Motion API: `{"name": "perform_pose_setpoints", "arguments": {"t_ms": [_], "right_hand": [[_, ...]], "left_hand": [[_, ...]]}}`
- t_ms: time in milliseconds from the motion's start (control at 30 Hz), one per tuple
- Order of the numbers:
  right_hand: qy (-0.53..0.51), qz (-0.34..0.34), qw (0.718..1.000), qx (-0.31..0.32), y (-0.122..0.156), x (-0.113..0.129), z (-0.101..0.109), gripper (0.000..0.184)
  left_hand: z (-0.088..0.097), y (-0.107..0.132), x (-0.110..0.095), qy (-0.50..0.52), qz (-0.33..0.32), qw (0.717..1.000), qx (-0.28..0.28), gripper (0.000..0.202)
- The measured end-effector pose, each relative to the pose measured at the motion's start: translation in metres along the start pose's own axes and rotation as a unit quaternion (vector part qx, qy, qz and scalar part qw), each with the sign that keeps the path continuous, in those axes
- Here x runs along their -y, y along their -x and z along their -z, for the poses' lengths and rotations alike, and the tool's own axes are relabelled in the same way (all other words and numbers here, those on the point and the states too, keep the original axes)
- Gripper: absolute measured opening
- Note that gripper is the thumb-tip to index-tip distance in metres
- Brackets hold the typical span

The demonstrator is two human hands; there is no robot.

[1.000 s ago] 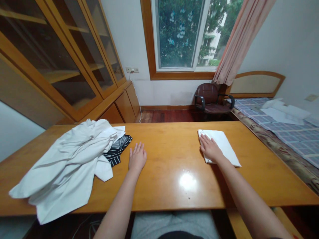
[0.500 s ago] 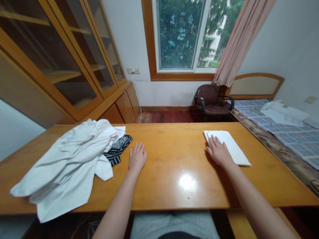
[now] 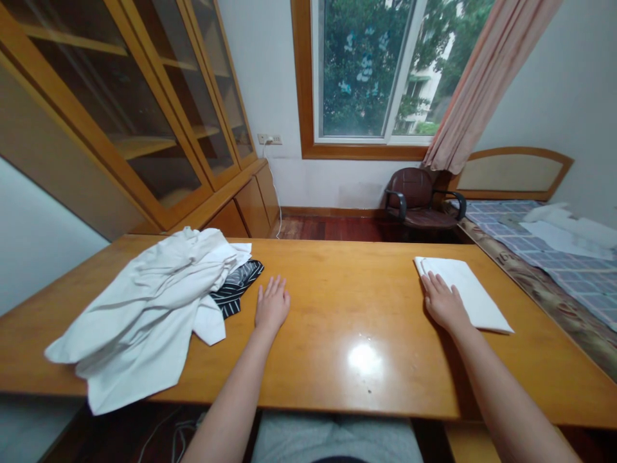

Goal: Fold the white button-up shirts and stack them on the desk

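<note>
My right hand (image 3: 446, 302) lies palm down, fingers spread, on the left edge of a folded white cloth (image 3: 475, 292) at the right side of the wooden table (image 3: 328, 308). It presses on the cloth without gripping it. My left hand (image 3: 272, 302) rests flat on the tabletop with its fingers stretched out and nothing held. Just left of it is a black garment with white stripes (image 3: 236, 286), partly covered by a heap of crumpled white clothes (image 3: 149, 302). A corner of that heap hangs over the table's near edge.
A glass-door cabinet (image 3: 144, 109) stands at the left beyond the table. Behind the table is a dark red armchair (image 3: 417, 193) under the window (image 3: 371, 77). To the right, a bed (image 3: 569, 257) with a checked cover runs alongside the table.
My right hand and the folded white cloth have slid a little to the right on the table. My left hand stays in place. The whole view has shifted slightly.
</note>
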State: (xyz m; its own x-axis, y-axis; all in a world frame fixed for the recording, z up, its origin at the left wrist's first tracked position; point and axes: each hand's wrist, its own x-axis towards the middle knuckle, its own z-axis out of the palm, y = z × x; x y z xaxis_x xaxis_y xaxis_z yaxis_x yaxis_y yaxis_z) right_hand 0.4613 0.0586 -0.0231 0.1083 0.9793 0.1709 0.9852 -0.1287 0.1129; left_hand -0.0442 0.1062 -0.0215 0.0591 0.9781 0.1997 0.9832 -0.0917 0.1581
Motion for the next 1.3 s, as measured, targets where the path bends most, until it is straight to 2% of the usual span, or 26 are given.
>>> {"name": "perform_pose_setpoints", "arguments": {"t_ms": [333,700,1133,1300], "right_hand": [[0.012,0.062,0.996,-0.069,0.023,0.024,-0.004,0.053],[-0.005,0.063,0.996,-0.069,0.026,0.025,-0.006,0.056],[-0.011,0.056,0.998,-0.040,0.030,0.026,-0.004,0.059],[-0.009,0.049,0.997,-0.054,0.034,0.032,0.003,0.058]], "left_hand": [[0.001,0.000,-0.001,0.002,0.005,1.000,0.005,0.049],[0.003,0.000,-0.001,0.013,0.006,1.000,0.005,0.050],[0.006,0.000,-0.003,0.005,0.008,1.000,0.014,0.049],[0.004,0.000,-0.002,0.003,0.004,1.000,0.011,0.049]]}}
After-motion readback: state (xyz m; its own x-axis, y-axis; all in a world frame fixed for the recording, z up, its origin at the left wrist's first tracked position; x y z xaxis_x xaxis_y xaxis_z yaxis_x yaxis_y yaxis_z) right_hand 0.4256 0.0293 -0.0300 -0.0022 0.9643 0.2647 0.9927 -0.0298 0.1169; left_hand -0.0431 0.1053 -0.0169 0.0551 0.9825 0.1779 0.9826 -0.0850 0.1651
